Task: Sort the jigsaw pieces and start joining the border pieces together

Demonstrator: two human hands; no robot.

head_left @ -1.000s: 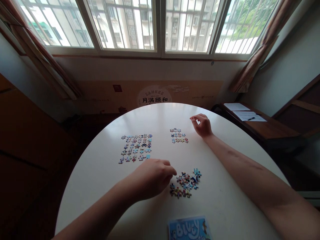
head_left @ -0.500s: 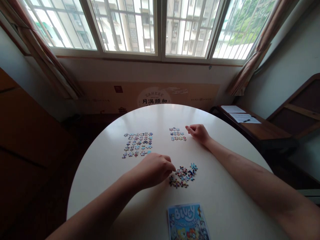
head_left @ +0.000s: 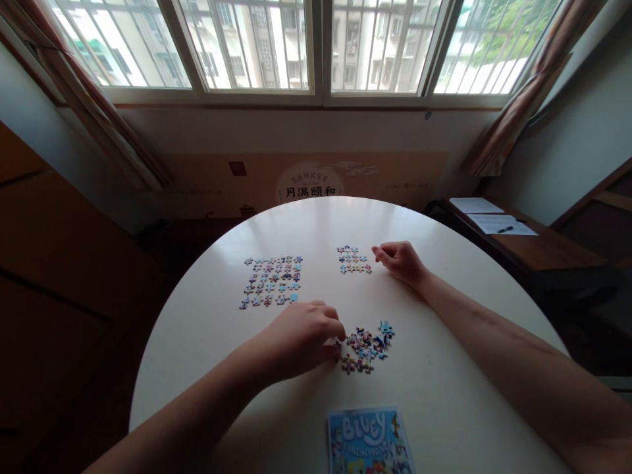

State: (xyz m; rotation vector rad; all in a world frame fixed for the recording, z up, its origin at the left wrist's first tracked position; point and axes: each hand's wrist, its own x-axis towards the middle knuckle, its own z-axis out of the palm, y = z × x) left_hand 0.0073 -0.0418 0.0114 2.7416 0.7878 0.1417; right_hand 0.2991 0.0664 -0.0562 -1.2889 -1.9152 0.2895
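Note:
My left hand [head_left: 309, 336] is at the near-left side of a loose pile of jigsaw puzzle pieces [head_left: 363, 342]. Its thumb and fingers close round a puzzle piece [head_left: 339, 342] at the pile's edge, mostly hidden by the fingers. My right hand [head_left: 399, 258] rests curled on the table just right of a small group of puzzle pieces [head_left: 354, 260] laid in short rows. Its fingers are closed, and what they hold, if anything, is hidden. Left of centre lies a larger set of pieces [head_left: 271, 282], spaced in several rows.
Everything lies on a round white table [head_left: 207, 349]. A blue Bluey picture packet [head_left: 368, 441] lies at the near edge of view. To the right, a brown side table [head_left: 548, 247] carries paper sheets [head_left: 501, 224] and a pen [head_left: 505, 230]. Windows stand beyond.
My left fingers have spread a little and closed round a piece at the pile's left edge. My right hand stays beside the small group. The view has shifted slightly.

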